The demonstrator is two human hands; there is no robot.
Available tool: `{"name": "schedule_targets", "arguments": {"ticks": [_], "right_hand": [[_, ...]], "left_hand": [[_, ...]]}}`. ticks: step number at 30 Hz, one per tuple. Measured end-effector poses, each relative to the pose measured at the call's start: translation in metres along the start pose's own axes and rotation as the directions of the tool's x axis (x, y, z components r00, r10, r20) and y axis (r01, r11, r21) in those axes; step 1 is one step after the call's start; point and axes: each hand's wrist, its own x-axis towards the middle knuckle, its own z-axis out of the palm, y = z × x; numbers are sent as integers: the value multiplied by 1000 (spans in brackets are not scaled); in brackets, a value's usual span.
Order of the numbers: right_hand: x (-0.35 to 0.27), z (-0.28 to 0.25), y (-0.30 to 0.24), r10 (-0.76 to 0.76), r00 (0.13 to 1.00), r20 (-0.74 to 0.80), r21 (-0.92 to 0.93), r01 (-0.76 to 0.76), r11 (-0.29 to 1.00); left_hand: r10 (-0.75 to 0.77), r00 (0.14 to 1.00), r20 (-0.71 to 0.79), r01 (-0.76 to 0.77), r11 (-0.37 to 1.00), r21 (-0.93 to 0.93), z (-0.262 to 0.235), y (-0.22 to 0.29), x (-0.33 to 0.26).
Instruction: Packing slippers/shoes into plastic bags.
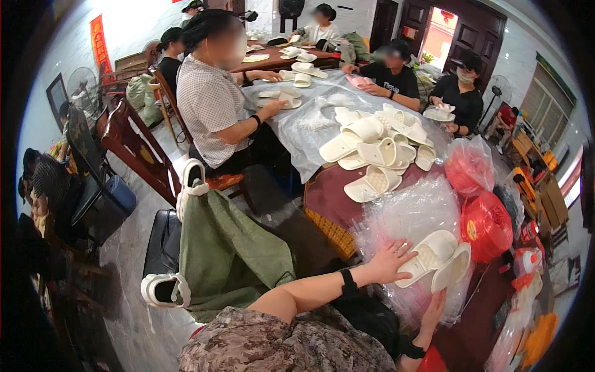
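A pair of cream slippers lies side by side on a stack of clear plastic bags (409, 214) at the near right of the table. My left hand (389, 263) is open with its fingers spread, the fingertips at the left edge of the left slipper (426, 258). Below the right slipper (452, 268), my right hand (429, 315) points its straight fingers up at the slipper's near end. Whether the right fingertips press on it or reach slightly under it is hard to see. Farther off, a heap of loose cream slippers (378, 146) covers part of the table.
Red twine rolls (486, 226) stand right of the bags. A green sack (232, 248) hangs at my left between white-wrapped chair parts, beside a wooden chair (139, 146). Several people sit around the plastic-covered table (310, 136), some handling slippers; one holds a pink slipper (359, 81).
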Motion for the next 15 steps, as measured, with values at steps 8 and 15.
{"name": "schedule_targets", "arguments": {"ticks": [8, 15], "right_hand": [[5, 2, -3, 6, 1000, -23, -25, -6, 1000], [3, 1, -1, -29, 999, -19, -36, 28, 999]], "left_hand": [[18, 999, 36, -19, 999, 48, -1, 1, 3], [25, 1000, -2, -25, 999, 46, 2, 5, 0]]}}
